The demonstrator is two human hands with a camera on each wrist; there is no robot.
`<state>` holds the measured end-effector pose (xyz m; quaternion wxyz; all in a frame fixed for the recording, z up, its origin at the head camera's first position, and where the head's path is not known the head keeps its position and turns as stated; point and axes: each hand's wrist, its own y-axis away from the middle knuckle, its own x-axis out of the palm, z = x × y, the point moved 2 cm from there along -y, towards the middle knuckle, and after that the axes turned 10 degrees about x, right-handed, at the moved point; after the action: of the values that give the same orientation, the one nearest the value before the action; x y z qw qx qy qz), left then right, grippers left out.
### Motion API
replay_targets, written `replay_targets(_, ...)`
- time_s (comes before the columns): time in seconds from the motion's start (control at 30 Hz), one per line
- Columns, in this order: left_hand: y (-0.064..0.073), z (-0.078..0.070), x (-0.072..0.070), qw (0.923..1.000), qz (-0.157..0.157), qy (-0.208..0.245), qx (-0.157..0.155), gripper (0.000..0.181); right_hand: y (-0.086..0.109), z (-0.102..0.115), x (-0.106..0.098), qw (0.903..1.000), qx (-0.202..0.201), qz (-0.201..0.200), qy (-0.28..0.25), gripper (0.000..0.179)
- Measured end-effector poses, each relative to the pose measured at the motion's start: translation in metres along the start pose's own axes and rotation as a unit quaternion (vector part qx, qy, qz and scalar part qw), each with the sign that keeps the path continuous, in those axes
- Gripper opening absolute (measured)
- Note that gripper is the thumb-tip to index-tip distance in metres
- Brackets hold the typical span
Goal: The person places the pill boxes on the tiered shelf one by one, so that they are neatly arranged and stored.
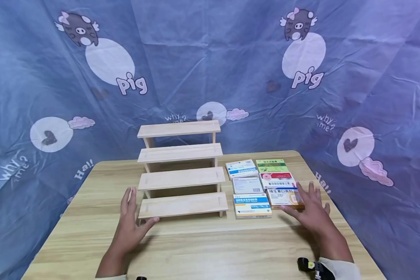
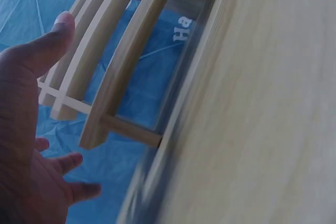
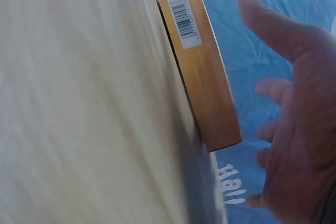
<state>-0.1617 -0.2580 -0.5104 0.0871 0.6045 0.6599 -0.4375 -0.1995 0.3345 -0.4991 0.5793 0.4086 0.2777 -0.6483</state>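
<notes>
A pale wooden stepped rack (image 1: pixel 182 179) with several shelves stands on the table. My left hand (image 1: pixel 129 229) is at the rack's front left corner, fingers spread and thumb near the lowest shelf's front edge; whether it touches cannot be told. In the left wrist view the hand (image 2: pixel 37 166) holds nothing. To the right of the rack lie medicine boxes in two columns, among them a green box (image 1: pixel 272 165) and a blue-white box (image 1: pixel 252 205). My right hand (image 1: pixel 313 212) hovers with spread fingers beside the orange-white box (image 1: pixel 283 197), whose orange side (image 3: pixel 202 72) shows a barcode.
The light wood table (image 1: pixel 210 249) carries the rack and the boxes. A blue cloth (image 1: pixel 210 70) with pig prints hangs behind the table and along its sides. On the right forearm a black strap (image 1: pixel 315 267) sits over a light sleeve.
</notes>
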Motion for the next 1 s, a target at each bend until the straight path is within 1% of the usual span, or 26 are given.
replay_targets(0.13, -0.003, 0.003, 0.007, 0.9994, -0.003, 0.029, 0.017, 0.129, -0.003, -0.004, 0.0, 0.9996, -0.011, 0.013, -0.021, 0.119)
replay_targets(0.23, -0.006, 0.005, 0.012, 0.9987, -0.001, 0.047, 0.02, 0.127, -0.003, -0.006, 0.0, 0.9993, -0.02, 0.016, -0.028, 0.116)
replay_targets(0.3, -0.008, 0.006, 0.014, 0.9987, -0.004, 0.047, 0.02, 0.125, -0.004, -0.008, 0.0, 0.999, -0.023, 0.016, -0.036, 0.113)
replay_targets(0.5, -0.007, 0.01, 0.018, 0.9978, -0.022, 0.062, 0.005, 0.117, -0.006, -0.013, 0.001, 0.9978, -0.019, 0.019, -0.06, 0.103)
replay_targets(0.67, -0.007, 0.012, 0.019, 0.9973, -0.015, 0.07, -0.015, 0.111, -0.009, -0.019, 0.002, 0.9975, -0.005, 0.024, -0.065, 0.094)
replay_targets(0.77, -0.008, 0.014, 0.02, 0.997, -0.009, 0.071, -0.027, 0.108, -0.011, -0.021, 0.003, 0.9978, 0.005, 0.028, -0.06, 0.092)
replay_targets(1.0, -0.009, 0.02, 0.023, 0.9919, -0.009, 0.117, -0.05, 0.101, -0.012, -0.023, 0.002, 0.9974, 0.026, 0.034, -0.058, 0.091)
